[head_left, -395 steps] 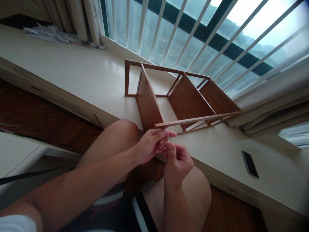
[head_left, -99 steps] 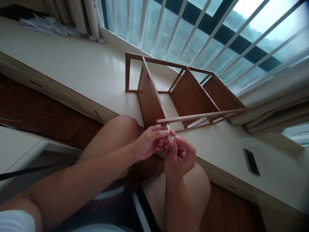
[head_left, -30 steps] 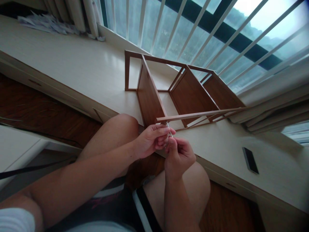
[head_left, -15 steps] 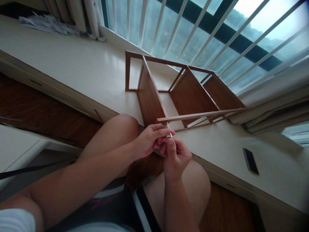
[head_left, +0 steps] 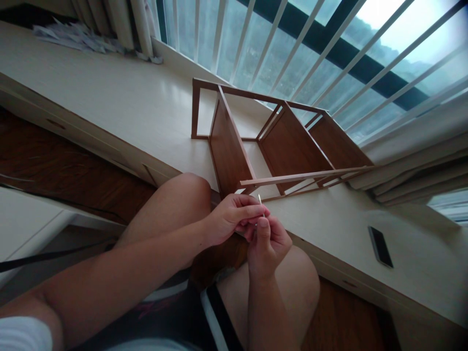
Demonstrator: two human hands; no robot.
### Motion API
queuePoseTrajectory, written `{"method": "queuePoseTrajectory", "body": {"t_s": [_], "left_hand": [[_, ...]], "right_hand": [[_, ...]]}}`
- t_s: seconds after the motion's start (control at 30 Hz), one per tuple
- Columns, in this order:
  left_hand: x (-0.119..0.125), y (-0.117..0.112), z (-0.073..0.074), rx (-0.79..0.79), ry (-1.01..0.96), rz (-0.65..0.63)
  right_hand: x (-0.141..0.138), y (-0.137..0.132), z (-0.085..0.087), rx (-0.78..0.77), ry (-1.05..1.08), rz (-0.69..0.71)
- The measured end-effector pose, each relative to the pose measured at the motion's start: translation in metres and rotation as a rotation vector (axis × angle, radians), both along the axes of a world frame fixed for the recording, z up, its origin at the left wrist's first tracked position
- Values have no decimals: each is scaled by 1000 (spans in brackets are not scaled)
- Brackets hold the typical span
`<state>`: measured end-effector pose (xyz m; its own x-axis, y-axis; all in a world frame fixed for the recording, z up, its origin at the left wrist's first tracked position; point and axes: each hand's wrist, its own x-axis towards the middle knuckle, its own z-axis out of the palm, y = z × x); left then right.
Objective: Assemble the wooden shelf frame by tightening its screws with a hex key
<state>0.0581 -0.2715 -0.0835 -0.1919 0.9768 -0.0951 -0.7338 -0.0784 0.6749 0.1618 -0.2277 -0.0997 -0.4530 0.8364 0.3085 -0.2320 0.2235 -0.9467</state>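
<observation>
My left hand [head_left: 232,219] and my right hand [head_left: 268,243] meet above my knees, fingers pinched together. Between them is a thin, shiny metal rod [head_left: 260,199], its upper tip sticking up past my left fingers; its lower part is hidden by the fingers. Just beyond lies a brown wooden shelf frame [head_left: 230,141] on its side, with several panels set across it. The near rail's end [head_left: 245,184] sits close above my left hand, and the rod's tip appears apart from it.
The shelf rests on a pale window ledge [head_left: 146,112] below a barred window [head_left: 270,53]. A phone [head_left: 380,246] lies on the ledge at right. White crumpled wrapping [head_left: 76,38] is at far left, and curtains [head_left: 413,146] hang at both sides.
Both hands have drawn slightly down and toward me with the rod. Its tip was at the end of the shelf's rail and now stands away from it. The shelf looks unmoved.
</observation>
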Motion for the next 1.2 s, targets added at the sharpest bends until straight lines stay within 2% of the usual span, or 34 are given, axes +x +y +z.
{"method": "queuePoseTrajectory", "body": {"t_s": [0.27, 0.47, 0.63, 1.0, 1.1, 1.2], "left_hand": [[-2, -2, -1, 35, -29, 45], [-4, 0, 0, 97, -43, 31], [-5, 1, 0, 80, -79, 20], [-6, 2, 4, 81, -120, 16], [-6, 2, 3, 84, -135, 11], [-5, 3, 3, 100, -169, -6]], "right_hand": [[-4, -2, 0, 24, 126, 13], [-5, -3, 5, 40, 77, -55], [-6, -2, 7, 70, 50, -104], [-10, -4, 11, 195, 97, -126], [-10, -2, 8, 260, 118, -135], [-7, 3, 4, 354, 40, -182]]}}
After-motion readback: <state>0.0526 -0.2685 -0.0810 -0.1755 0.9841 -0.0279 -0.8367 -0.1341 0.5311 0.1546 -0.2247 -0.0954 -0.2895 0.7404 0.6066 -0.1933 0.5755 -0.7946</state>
